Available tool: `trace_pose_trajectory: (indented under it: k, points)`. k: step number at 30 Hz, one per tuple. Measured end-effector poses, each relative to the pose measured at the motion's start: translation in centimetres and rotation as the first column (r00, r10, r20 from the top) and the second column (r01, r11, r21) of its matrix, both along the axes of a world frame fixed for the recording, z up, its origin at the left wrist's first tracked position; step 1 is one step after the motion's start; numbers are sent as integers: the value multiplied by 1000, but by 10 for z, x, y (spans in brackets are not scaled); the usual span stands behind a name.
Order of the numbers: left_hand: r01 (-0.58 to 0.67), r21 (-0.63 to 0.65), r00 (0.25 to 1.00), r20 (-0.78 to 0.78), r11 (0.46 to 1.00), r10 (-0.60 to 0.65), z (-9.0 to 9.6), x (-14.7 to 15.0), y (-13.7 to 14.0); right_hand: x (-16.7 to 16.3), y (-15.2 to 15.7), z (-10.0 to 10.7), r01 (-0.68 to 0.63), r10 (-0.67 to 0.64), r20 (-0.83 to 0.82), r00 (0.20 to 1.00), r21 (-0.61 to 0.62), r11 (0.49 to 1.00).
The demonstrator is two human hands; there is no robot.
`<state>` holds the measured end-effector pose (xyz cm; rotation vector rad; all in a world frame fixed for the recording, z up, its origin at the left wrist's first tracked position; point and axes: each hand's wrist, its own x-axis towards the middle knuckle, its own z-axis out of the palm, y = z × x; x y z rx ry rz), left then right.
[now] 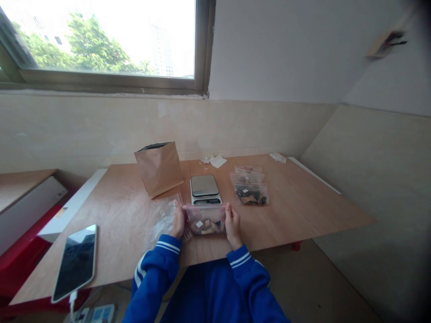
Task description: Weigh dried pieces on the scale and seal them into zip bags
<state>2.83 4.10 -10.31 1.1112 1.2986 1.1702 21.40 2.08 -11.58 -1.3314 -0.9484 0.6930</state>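
Both hands grip a filled zip bag (205, 220) low in the frame's centre: left hand (178, 220) and right hand (232, 223) at its ends. Pinch evenly along the seal, I think.

The contents of the bag (205, 220) between the hands are too small and blurred to identify, and so are those of the bags (249, 188) right of the scale (204, 189). The scale's display cannot be read. The picture's bottom edge cuts off both sleeves and the power strip (97, 314).
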Motion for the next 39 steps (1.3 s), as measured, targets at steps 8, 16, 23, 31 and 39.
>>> trace_pose_trajectory:
  k: [8, 16, 23, 31, 39]
  points:
    - [158, 92, 987, -19, 983, -157, 2, 2, 0, 141, 33, 50, 72, -39, 317, 948, -95, 993]
    - [76, 251, 976, -215, 965, -21, 0, 3, -2, 130, 22, 4, 465, -194, 895, 401, -17, 885]
    - [35, 613, 761, -528, 789, 377, 19, 7, -13, 91, 22, -28, 408, 47, 961, 273, -160, 899]
    - [-233, 775, 356, -494, 587, 793, 136, -38, 42, 103, 30, -27, 340, -28, 934, 356, -102, 935]
    - [-340, 410, 379, -764, 846, 522, 130, -86, 72, 109, 31, -38, 265, -233, 871, 433, 124, 956]
